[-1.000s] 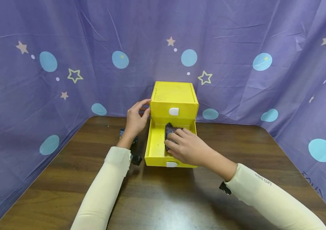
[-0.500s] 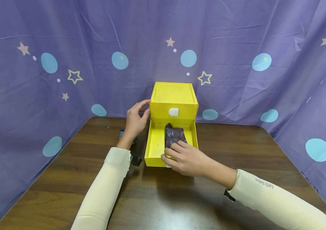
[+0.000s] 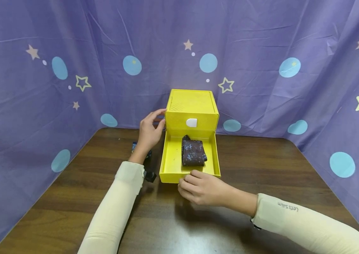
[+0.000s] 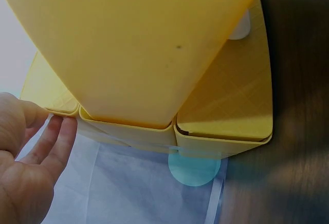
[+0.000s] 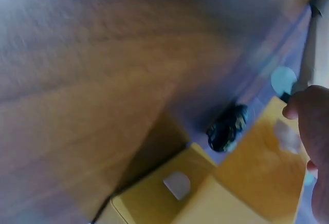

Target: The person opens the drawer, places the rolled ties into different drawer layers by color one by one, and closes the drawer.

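A folded dark brown necktie point(image 3: 193, 153) with a blue flower print lies in the pulled-out drawer point(image 3: 170, 155) of a yellow drawer unit point(image 3: 195, 102). My right hand point(image 3: 202, 189) is at the front of that drawer, fingers loosely bent and nothing seen in them; it covers the drawer's white pull in the head view. In the blurred right wrist view, a white pull point(image 5: 287, 136) shows beside the hand. My left hand point(image 3: 150, 132) touches the unit's left side with its fingertips. The left wrist view shows these fingers point(image 4: 60, 144) fairly straight against the upper edge.
Another dark patterned bundle point(image 3: 134, 146) lies on the brown wooden table point(image 3: 163, 225) left of the unit, partly hidden by the left wrist. Behind the table hangs a purple curtain point(image 3: 246, 46). A closed drawer front with a white pull point(image 3: 191, 122) is above the pulled-out one.
My right hand has let go of the necktie, leaving it in the drawer, and has drawn back toward me to the drawer's front. The left hand has stayed in place.
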